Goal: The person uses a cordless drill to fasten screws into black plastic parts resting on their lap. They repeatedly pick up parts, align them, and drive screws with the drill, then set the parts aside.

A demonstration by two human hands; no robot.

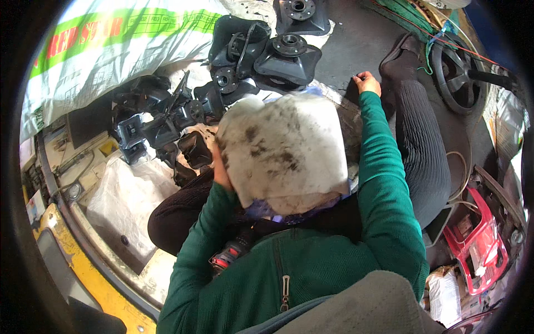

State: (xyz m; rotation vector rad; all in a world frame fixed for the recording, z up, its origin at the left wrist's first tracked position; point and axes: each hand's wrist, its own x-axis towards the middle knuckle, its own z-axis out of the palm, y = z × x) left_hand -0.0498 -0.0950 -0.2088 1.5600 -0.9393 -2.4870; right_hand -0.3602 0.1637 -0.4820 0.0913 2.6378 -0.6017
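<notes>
A white, black-smudged cloth-like cover [289, 150] lies over a bundle on my lap, with bluish material showing along its lower edge. My left hand [221, 170] grips the left side of this bundle; its fingertips are partly hidden behind it. Off to the right, my right hand [367, 83] is stretched out over the dark floor beside my foot. Its fingers are pinched together at a small dark piece too tiny to name. Just beyond the bundle sit black plastic square-flared parts with round flanged hubs [288, 55].
Smaller black flared parts [161, 125] are heaped at left, below a large white-and-green sack [111, 61]. Clear plastic sheeting [130, 192] lies near a yellow edge [78, 261]. A black steering wheel [457, 75] stands far right, a red plastic frame [481, 245] lower right. A red-and-black tool [227, 256] lies by my lap.
</notes>
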